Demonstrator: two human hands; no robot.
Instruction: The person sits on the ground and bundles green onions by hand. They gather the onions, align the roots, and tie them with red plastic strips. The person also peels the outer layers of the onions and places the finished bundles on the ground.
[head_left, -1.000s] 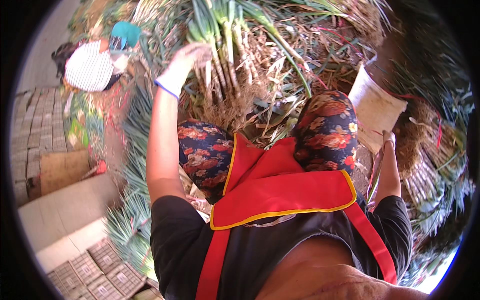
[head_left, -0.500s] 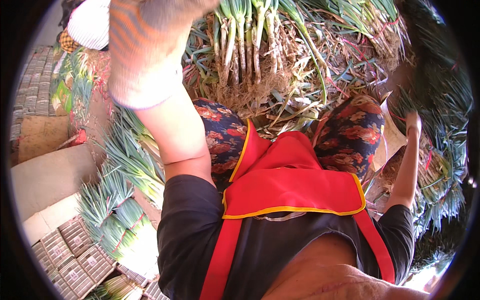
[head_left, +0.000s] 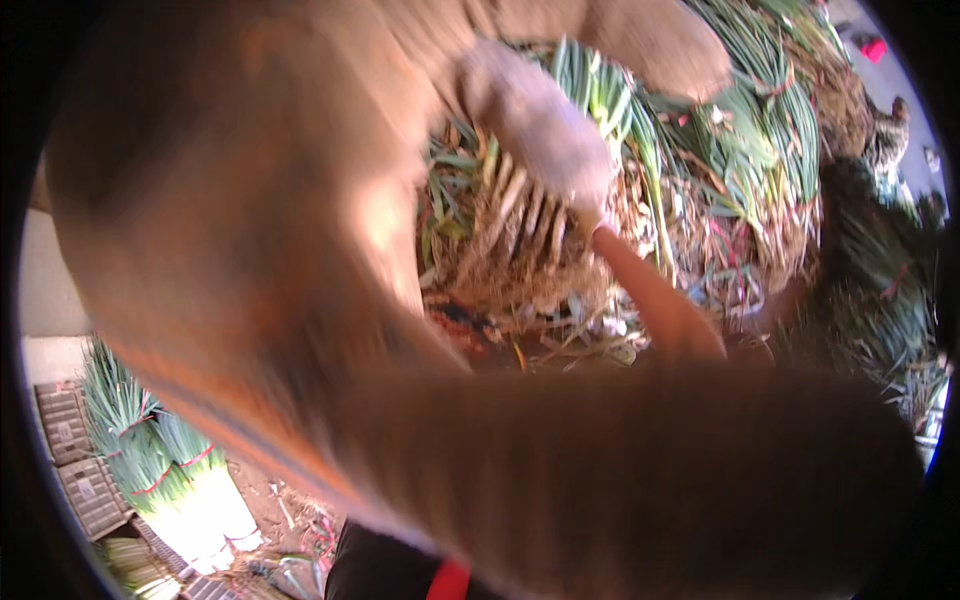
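In the head view, two gloved hands can be counted. Much of the scene is covered by the left hand (head_left: 255, 210), which is held very near the lens and badly blurred; whether anything is gripped by it cannot be told. The right hand (head_left: 540, 130), in a pale glove, is laid over one loose clump of green onions (head_left: 530, 215) beyond the lap, its forearm (head_left: 655, 290) reaching in from the lower right; its fingertips are hidden, so whether its grip is closed cannot be told. At least four stems are seen side by side below that glove: brownish and soil-stained on the shafts, ended by matted, tan roots, and topped by blue-green leaves. Another heap of onions (head_left: 750, 140) is seen to the right. At lower left, two onion bundles (head_left: 185, 480) are bound with red ties, and at least two crates (head_left: 95, 495) are set just beside them.
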